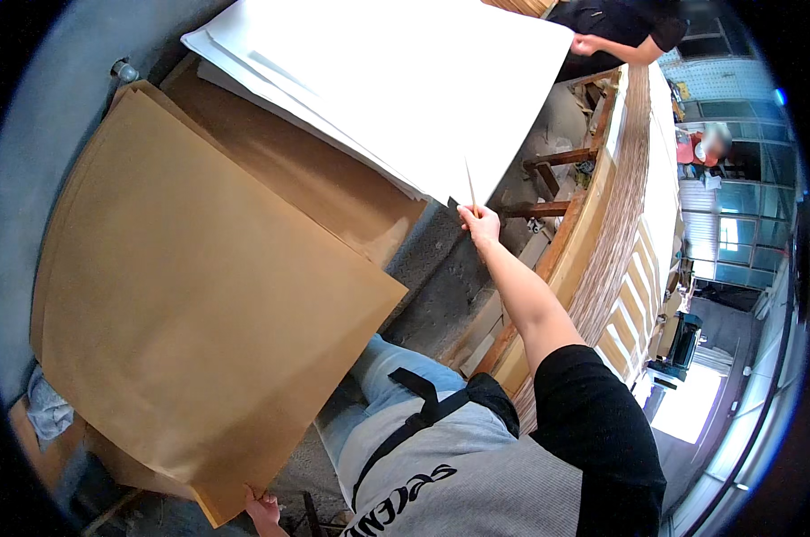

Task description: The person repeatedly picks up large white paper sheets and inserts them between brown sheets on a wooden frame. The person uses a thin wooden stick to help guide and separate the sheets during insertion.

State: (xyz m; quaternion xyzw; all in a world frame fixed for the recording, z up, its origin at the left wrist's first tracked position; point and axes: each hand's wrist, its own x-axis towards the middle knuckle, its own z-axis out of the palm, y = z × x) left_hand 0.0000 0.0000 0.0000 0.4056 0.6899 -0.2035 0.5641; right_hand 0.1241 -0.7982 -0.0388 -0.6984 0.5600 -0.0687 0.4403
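Grey shirt (476, 492), nearest my view. Brown sheets (217, 295); left hand (264, 513): fingers grasping their bottom corner, apparently for steadying. White sheets (405, 89), beyond; right hand (482, 224): fingers pinching near corner. Co-worker's hand (587, 44): right corner; I judge, for tautness.

Wall (42, 116): round metal fitting (127, 71), upper left
Cloth (48, 407): blue-grey, crumpled, lower left
Bench (595, 204): long, wooden, ridged brown-and-white material (625, 210) along it
Windows (736, 234): blue-tinted, far right
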